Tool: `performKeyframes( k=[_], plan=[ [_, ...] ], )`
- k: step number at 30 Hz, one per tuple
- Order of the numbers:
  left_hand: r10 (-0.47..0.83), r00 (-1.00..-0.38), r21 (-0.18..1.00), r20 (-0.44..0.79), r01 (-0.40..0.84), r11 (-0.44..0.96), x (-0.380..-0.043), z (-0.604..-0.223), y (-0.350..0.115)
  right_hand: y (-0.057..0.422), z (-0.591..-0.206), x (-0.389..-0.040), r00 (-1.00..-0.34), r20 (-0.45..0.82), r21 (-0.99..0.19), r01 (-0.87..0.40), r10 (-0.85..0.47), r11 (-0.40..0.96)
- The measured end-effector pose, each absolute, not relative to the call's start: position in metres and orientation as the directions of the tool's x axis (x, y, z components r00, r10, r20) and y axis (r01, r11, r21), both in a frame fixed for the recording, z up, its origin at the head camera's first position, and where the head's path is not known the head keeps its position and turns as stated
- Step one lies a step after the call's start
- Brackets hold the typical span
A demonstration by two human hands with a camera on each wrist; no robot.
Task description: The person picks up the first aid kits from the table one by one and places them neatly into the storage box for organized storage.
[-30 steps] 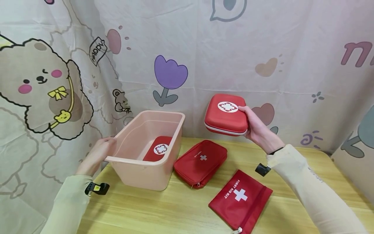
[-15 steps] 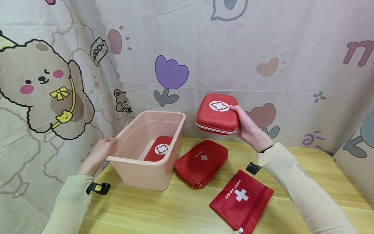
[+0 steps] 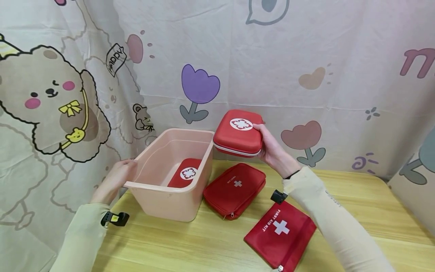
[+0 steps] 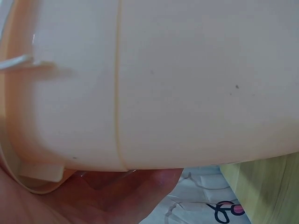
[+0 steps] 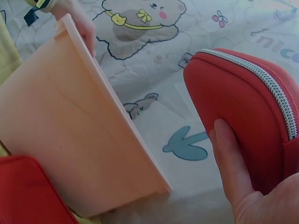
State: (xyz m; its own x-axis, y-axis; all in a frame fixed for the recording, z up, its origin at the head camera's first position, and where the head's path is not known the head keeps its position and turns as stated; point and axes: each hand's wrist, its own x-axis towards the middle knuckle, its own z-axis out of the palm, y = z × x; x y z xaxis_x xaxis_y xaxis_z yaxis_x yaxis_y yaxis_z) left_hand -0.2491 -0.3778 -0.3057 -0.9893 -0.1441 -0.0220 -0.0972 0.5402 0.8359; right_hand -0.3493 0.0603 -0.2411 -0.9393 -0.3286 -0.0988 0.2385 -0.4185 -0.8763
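My right hand [image 3: 274, 151] grips a hard red zip-up first-aid case [image 3: 234, 138] with a white emblem, in the air beside the pink plastic bin [image 3: 166, 206]. Its thumb lies on top near the emblem; a pale zipper runs round the side in the right wrist view. At the far left my left hand [image 3: 117, 174] holds the bin's rim, with fingers partly hidden behind the bin wall in the left wrist view. Inside the bin lies another red item [image 3: 176, 179] with the same emblem, partly hidden by the near wall.
On the wooden table [image 3: 163, 245], a red "FIRST AID" zip case [image 3: 224, 196] lies right of the bin. Nearer the front is a flat red "FIRST AID KIT" pouch [image 3: 268, 241], partly covered by my right forearm. A printed curtain [image 3: 238, 68] hangs behind.
My right hand has carried the hard first-aid case leftward, from over the table's back toward the bin's right edge. The left hand keeps its hold on the bin.
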Motion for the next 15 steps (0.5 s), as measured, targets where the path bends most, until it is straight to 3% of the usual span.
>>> performKeyframes(
  k=[15],
  plan=[
    [-0.133, -0.991, 0.836, -0.003, -0.075, 0.544, -0.248, -0.306, -0.379, 0.022, -0.244, -0.349, -0.944, -0.101, -0.918, 0.210, -0.313, -0.337]
  ],
)
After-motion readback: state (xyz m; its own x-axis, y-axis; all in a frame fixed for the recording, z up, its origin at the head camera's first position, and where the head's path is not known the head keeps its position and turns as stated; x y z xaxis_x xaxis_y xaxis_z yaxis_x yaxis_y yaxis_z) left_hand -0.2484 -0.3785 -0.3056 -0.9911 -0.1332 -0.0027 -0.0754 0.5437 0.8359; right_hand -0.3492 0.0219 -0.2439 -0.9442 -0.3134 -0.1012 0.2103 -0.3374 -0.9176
